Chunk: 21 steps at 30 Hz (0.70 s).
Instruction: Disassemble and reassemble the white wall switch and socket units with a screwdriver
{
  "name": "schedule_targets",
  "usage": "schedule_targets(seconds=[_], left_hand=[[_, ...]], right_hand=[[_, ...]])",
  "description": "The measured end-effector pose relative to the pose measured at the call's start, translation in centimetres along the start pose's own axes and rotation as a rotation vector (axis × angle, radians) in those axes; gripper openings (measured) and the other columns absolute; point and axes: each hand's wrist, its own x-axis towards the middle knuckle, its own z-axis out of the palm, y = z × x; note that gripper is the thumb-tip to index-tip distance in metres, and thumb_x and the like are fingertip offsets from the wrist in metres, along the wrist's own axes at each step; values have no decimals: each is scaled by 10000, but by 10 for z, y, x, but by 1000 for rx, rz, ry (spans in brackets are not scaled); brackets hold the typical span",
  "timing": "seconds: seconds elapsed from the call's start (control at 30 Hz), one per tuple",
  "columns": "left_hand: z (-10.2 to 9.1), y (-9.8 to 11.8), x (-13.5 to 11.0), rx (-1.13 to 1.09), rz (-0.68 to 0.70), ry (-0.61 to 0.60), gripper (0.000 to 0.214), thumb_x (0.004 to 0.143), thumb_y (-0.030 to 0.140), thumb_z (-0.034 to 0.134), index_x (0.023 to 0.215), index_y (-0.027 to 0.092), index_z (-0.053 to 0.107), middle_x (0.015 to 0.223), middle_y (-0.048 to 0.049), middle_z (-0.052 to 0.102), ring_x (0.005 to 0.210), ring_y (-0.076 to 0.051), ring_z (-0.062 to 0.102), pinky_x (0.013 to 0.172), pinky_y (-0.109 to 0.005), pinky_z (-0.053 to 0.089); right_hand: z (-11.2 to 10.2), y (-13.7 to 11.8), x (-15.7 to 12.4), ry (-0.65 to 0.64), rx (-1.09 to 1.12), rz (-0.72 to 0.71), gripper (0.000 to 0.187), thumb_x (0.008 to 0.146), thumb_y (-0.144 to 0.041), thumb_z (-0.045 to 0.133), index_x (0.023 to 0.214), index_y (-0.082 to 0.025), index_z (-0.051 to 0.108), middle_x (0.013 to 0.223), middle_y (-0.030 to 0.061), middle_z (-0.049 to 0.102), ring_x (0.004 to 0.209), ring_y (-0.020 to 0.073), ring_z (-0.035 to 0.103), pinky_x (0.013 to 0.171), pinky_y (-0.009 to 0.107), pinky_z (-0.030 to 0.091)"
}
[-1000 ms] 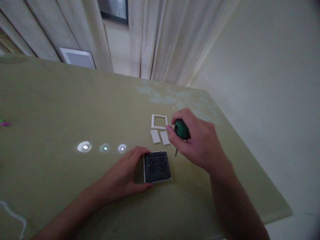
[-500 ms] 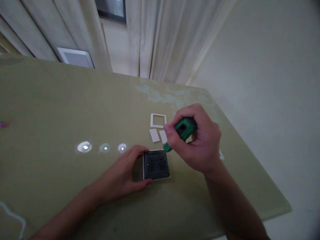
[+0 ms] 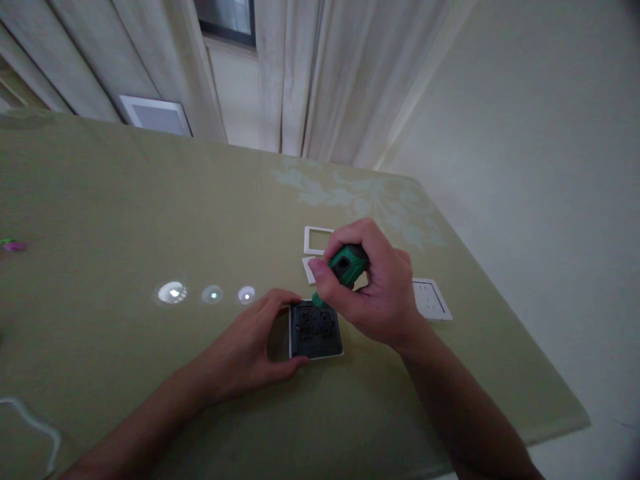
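A dark square switch module (image 3: 316, 331) with a white rim lies face down on the green table (image 3: 125, 220). My left hand (image 3: 250, 347) grips its left edge, thumb and fingers curled round it. My right hand (image 3: 367, 290) is closed on a green-handled screwdriver (image 3: 345, 265), held tilted with its tip down on the module's top edge. Behind my right hand lie a white square frame (image 3: 316, 239) and a small white rocker piece (image 3: 309, 268), partly hidden.
A white switch plate (image 3: 431, 298) lies to the right of my right hand, near the table's right edge. Three bright light spots (image 3: 213, 294) show on the cloth. A white cord (image 3: 30, 427) lies at the near left. Curtains hang behind the table.
My right hand brought the screwdriver from beside the module, tilted it, and set its tip on the module's top edge. The white switch plate at right came into view. My left hand stayed put.
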Motion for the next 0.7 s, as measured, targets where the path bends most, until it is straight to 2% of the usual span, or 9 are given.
schedule_targets(seconds=[0.23,0.7], left_hand=[[-2,4,1,-15,-10,-18,671,852,340,851,1407,306,475,1395,-106,639,1294,-359,656,1103,-574,562],[-1,3,0,-13,-25,-20,700,831,345,874,1398,298,466,1379,-84,641,1270,-327,665,1092,-535,568]], right_hand=[[0,1,-2,8,-40,0,153,962,-285,758,1001,-251,614,844,-52,649,680,104,605,649,230,513],[0,1,-3,7,-45,3,158,954,-296,768,1004,-255,624,847,-51,651,677,107,606,631,233,517]])
